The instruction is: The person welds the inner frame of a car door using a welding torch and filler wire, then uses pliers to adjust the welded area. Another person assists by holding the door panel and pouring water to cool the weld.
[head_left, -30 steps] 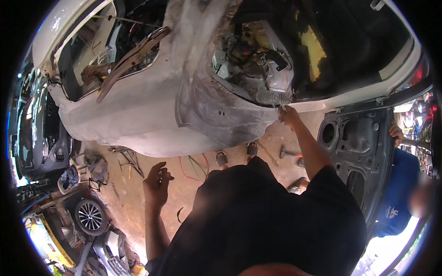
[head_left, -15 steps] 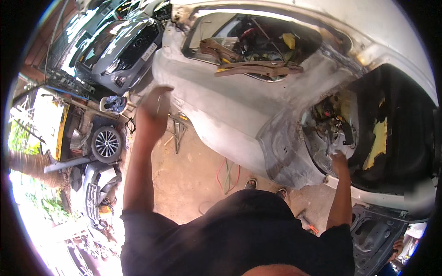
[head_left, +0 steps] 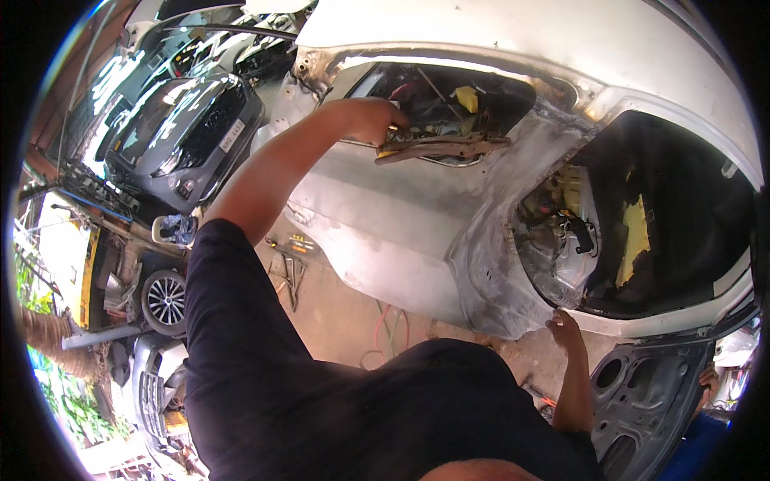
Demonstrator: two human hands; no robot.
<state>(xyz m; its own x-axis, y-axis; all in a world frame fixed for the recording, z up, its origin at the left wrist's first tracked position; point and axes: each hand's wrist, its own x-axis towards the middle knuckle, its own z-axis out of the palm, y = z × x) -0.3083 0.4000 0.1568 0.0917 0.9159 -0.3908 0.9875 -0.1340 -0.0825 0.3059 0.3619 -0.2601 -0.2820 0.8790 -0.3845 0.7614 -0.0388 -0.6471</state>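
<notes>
My left hand (head_left: pixel 370 120) reaches across to the rear window opening of a white car body (head_left: pixel 377 192). Its fingers are curled closed beside a brown, rusty-looking metal strip (head_left: pixel 445 148) lying along the opening's lower edge; what they hold is hidden. Lower right, my right hand (head_left: pixel 566 329) is at the sill of the open doorway, next to the grey sanded wheel-arch panel (head_left: pixel 493 280). Its thumb and fingertips look apart, with nothing visible between them. Inside the body show yellow foam (head_left: pixel 634 240) and a black bracket-like part (head_left: pixel 584 236).
A grey car door (head_left: pixel 642 401) stands at the lower right, with another person's hand (head_left: pixel 707 381) at its edge. Tools (head_left: pixel 293 276) and a red hose (head_left: pixel 401 329) lie on the floor. A wheel (head_left: pixel 166 301), a bumper (head_left: pixel 148 385) and a dark car (head_left: pixel 180 136) are at left.
My left hand has swung up and right to the window opening, now covering part of the brown pieces. My right hand has come down and left from inside the doorway to its sill.
</notes>
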